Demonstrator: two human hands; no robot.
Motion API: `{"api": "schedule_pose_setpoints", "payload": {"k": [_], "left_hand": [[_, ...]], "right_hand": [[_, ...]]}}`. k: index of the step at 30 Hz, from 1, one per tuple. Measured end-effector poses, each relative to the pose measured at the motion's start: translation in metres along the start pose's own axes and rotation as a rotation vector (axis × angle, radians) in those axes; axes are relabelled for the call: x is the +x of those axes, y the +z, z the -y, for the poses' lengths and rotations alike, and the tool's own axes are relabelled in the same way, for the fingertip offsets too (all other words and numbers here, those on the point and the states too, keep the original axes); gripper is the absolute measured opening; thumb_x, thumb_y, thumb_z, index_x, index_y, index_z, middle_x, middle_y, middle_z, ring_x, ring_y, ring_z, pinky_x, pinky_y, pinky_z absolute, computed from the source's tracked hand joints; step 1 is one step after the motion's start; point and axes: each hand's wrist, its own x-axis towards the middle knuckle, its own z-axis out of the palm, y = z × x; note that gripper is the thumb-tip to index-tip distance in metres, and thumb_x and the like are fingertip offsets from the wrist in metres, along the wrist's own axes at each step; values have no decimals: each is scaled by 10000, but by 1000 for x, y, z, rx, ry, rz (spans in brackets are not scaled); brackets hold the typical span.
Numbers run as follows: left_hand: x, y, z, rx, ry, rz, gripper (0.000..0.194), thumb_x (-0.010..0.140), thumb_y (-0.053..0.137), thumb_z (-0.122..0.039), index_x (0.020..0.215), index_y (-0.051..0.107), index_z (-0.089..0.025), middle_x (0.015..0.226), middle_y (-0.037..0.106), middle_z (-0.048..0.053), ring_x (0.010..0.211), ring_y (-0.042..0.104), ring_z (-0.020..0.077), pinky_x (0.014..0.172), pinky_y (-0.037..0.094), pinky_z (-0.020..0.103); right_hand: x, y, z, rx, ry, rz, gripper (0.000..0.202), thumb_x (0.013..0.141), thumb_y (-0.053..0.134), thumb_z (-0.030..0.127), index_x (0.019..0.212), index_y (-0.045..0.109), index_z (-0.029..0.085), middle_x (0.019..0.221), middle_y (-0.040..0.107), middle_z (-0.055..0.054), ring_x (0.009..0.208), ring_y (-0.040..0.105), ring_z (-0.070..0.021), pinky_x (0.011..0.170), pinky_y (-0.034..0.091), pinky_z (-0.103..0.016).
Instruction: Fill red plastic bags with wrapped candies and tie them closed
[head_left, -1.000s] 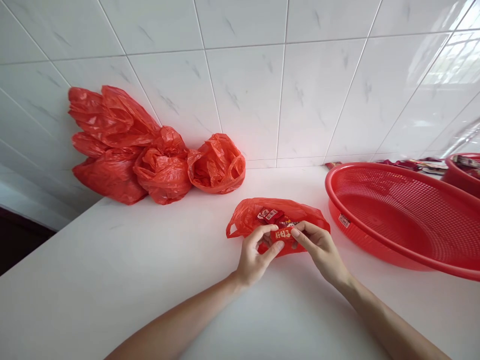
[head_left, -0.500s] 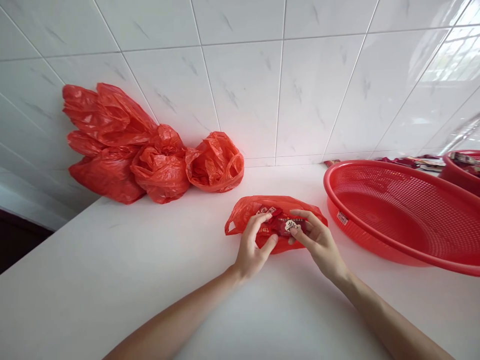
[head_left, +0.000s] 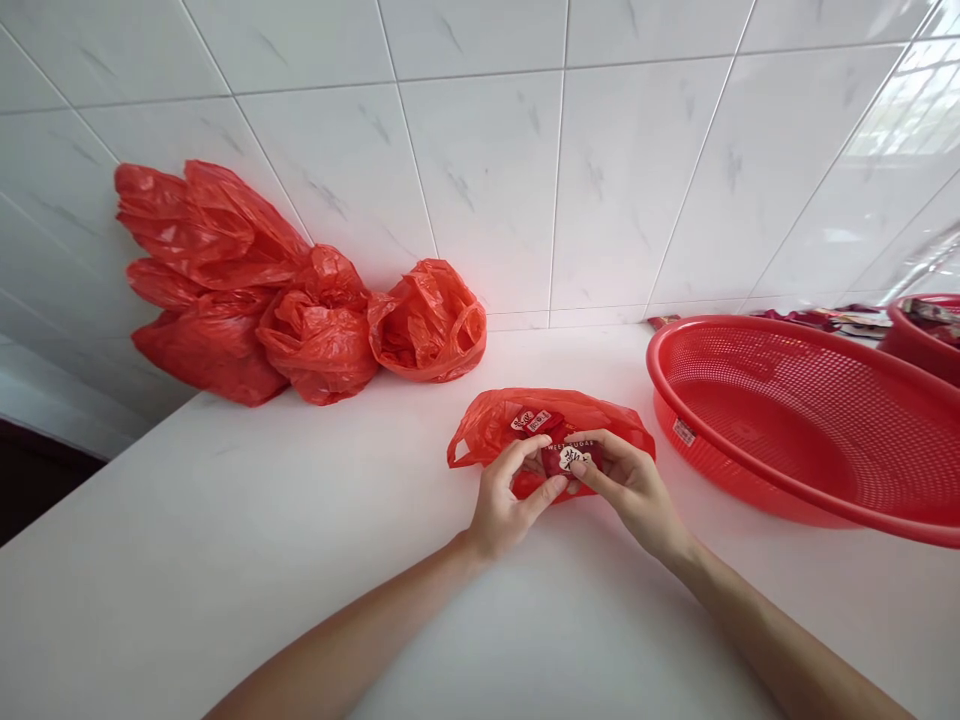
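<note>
Over a spread red plastic bag point(head_left: 480, 425), a dark red packet point(head_left: 571, 458) with a white label is held between both hands. My left hand point(head_left: 510, 500) pinches the packet's left edge with thumb and fingers. My right hand point(head_left: 634, 490) grips its right side, the thumb lying across the white label. Another dark red packet point(head_left: 536, 421) with pale labels rests on the bag just behind my left fingers. The undersides of the held packet and some fingertips are hidden.
Several bunched red bags point(head_left: 319, 325) lean against the tiled wall at the back left. At the right stands a large red perforated basket point(head_left: 757, 420), with a smaller red basket point(head_left: 915, 345) behind it. Dark red wrappers point(head_left: 802, 318) lie along the wall there.
My left fingers have closed in on the packet's left edge. The packet has shifted slightly left, and my right hand has moved a little left and lower with it.
</note>
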Motion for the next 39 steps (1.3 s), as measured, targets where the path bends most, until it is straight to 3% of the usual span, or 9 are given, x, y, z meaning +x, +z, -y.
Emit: {"api": "schedule_pose_setpoints", "payload": {"k": [6,13,21,26,39], "left_hand": [[-1,1,-2,-52,-21,-13,397,827,758,-324,1181,656,-176,1004,746,84,885,713,217,836,591,377],[-1,-3,-5,-198,-36,98,415,831,705,-233,1230,606,-177,942,755,61,885,719,198,841,590,355],[-1,-2,-3,-220,-90,95,410,821,727,-256,1213,627,-190,830,711,21,822,696,180,801,581,342],[-2,-1,-2,-249,-109,96,434,831,738,-301,1233,618,-192,885,737,42,853,706,193,814,582,356],[-1,-2,-5,-269,-145,102,411,833,737,-267,1214,605,-187,892,750,40,864,717,189,842,582,355]], "right_hand": [[0,-3,1,41,24,20,289,809,789,412,999,705,212,848,730,-26,704,697,-169,730,628,-372],[0,-1,1,36,58,19,357,808,776,462,1034,697,197,944,748,-58,724,715,-193,763,640,-422],[1,-1,2,-61,42,-23,332,835,736,477,1024,709,205,870,711,-43,695,627,-153,622,560,-300],[2,2,4,-30,29,35,376,756,809,477,983,703,196,819,686,-26,634,579,-138,598,550,-305],[1,-1,1,-8,21,36,368,776,809,421,1040,666,207,805,684,-6,586,591,-129,611,567,-330]]}}
